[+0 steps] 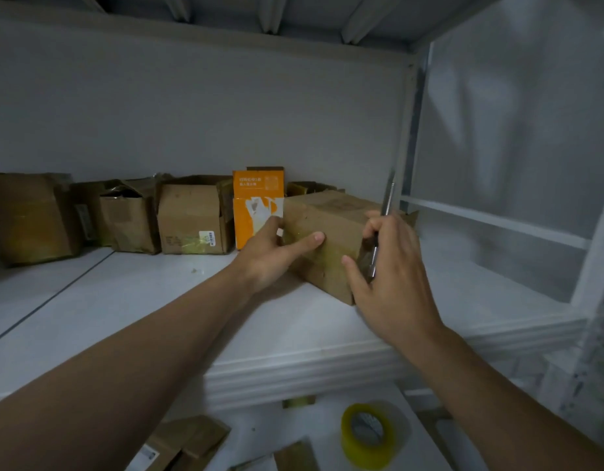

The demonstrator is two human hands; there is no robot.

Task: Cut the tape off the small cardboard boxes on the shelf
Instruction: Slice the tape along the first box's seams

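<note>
Head view: the small cardboard box (328,229) in hand sits on the white shelf (158,300), just right of centre and drawn forward of the row of other boxes. It lies at 3 o'clock from an orange box (251,219); whether the two touch cannot be told.

The left hand (277,256) grips the box's 9 o'clock end. Its thumb lies flat across the front face and the other fingers curl round the corner towards the orange box, seemingly to steady the carton for cutting.

The right hand (392,270) is at the 3 o'clock end. Its fingers are closed round the handle of a slim cutter (384,212), with the thumb spread against the box front. The blade points to 12 o'clock, clear of the cardboard, probably kept off it until the box is steadied. Yellowish tape seems to cross the front face.

The orange box carries white characters and a square code, too blurred to read. At 9 o'clock from it, a brown box (192,219) has a white barcode sticker (207,237), also unreadable. A roll of yellow tape (368,433) lies at 6 o'clock on the level below.
</note>
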